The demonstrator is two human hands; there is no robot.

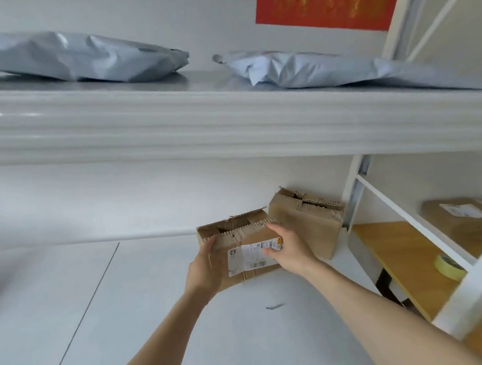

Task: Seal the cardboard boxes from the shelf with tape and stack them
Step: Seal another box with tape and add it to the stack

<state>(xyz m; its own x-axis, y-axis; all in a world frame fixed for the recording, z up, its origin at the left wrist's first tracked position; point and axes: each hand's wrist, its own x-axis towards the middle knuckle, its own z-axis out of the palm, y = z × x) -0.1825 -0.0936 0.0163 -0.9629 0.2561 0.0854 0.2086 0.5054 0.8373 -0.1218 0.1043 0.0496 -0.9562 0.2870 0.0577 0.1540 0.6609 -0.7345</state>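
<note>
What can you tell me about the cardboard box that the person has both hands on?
The cardboard box is small, brown and corrugated; its torn top flaps look unsealed. A white shipping label with a barcode faces the camera. The left hand grips its left side, the right hand its right, thumb on the label. It is at the white shelf, just in front of a second box; whether it rests there or is lifted is unclear.

The white label on the cardboard box and the red poster are unreadably blurred.
</note>
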